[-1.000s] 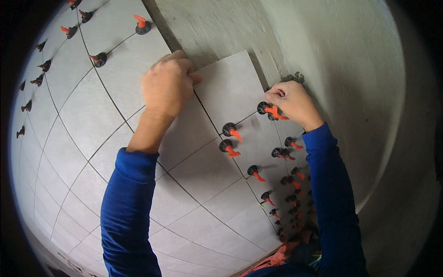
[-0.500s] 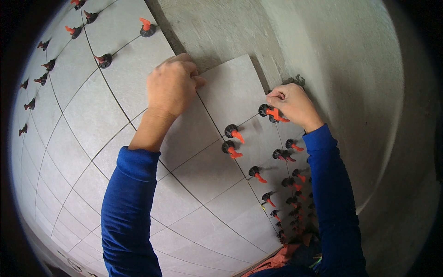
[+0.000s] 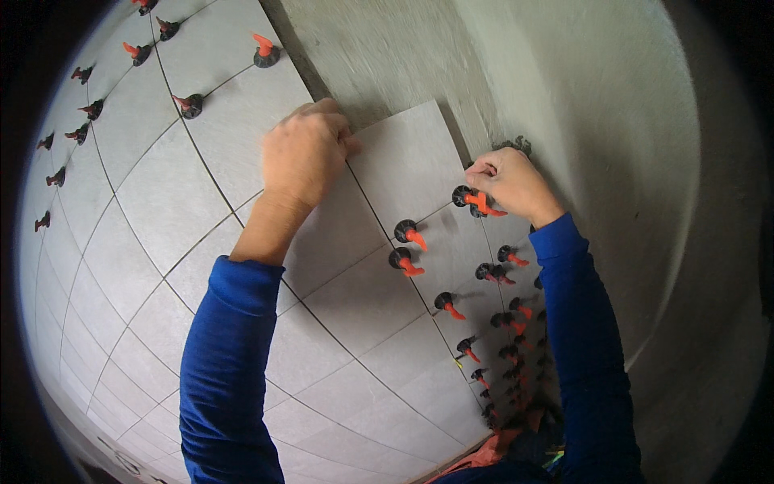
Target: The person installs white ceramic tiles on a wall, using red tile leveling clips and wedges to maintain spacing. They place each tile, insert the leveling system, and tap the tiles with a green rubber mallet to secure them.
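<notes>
Nearest, the blue sleeves (image 3: pixel 230 363) are best kept clear of the red-handled clips (image 3: pixel 405 231) seated along the joints, lest one be knocked. Farther up, the pale tile (image 3: pixel 403 153) is placed just beside a neighbouring tile (image 3: pixel 234 129). At their joint the left hand (image 3: pixel 305 153) is curled, its fingertips hidden, so its grip cannot be told. At the pale tile's right edge, the grip of the right hand (image 3: pixel 509 181) is pinched together; whether anything thin is caught there cannot be seen. Pressure should probably be kept even, with edges checked for flushness against the bare grey strip (image 3: pixel 379 64) beyond.
</notes>
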`<state>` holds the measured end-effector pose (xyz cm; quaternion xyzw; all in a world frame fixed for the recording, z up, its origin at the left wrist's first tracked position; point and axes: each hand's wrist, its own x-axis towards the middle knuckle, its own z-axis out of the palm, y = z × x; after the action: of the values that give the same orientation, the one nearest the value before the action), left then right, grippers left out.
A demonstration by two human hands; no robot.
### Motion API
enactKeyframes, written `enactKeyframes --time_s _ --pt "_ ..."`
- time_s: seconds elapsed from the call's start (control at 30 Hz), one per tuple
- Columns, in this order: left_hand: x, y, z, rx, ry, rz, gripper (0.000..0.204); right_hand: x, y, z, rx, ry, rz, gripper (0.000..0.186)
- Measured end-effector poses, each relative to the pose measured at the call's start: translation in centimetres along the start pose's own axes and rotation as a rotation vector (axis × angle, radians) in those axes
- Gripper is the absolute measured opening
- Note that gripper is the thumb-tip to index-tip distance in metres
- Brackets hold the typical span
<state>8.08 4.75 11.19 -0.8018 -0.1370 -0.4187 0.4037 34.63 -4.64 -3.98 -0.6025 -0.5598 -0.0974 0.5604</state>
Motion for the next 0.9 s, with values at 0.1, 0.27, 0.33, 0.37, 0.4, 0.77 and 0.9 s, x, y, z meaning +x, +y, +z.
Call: enactKeyframes --time_s 0.1,0.27,0.33,0.37,0.4,0.77,0.9 --pt "0.4 -0.1 -0.3 -0.034 -0.08 -0.052 0.017 0.0 -0.1 -0.2 0.022 -0.021 -0.016 0.017" --pt "1.1 -0.2 -0.9 -0.001 -0.149 -0.035 0.017 0.1 0.2 -0.3 0.058 -0.038 0.005 0.017" --pt "1.6 -0.4 -1.1 0.029 -0.192 -0.019 0.018 0.2 0.5 -0.2 0.052 -0.045 -0.005 0.017" --pt "1.8 -0.4 -1.1 0.038 -0.22 -0.01 0.018 0.2 0.7 -0.2 0.055 -0.042 -0.009 0.017" --pt "2.1 -0.6 -1.2 0.049 -0.249 -0.003 0.018 0.2 0.8 -0.1 0.061 -0.039 -0.013 0.017" --pt "3.2 -1.9 -1.9 -0.003 -0.338 0.104 0.019 -1.3 -2.0 -1.3 0.394 0.118 -0.049 0.03" --pt "2.9 -2.5 -2.4 -0.272 -0.265 0.062 0.021 -2.3 -4.8 -0.8 0.809 -0.126 -0.106 0.03"
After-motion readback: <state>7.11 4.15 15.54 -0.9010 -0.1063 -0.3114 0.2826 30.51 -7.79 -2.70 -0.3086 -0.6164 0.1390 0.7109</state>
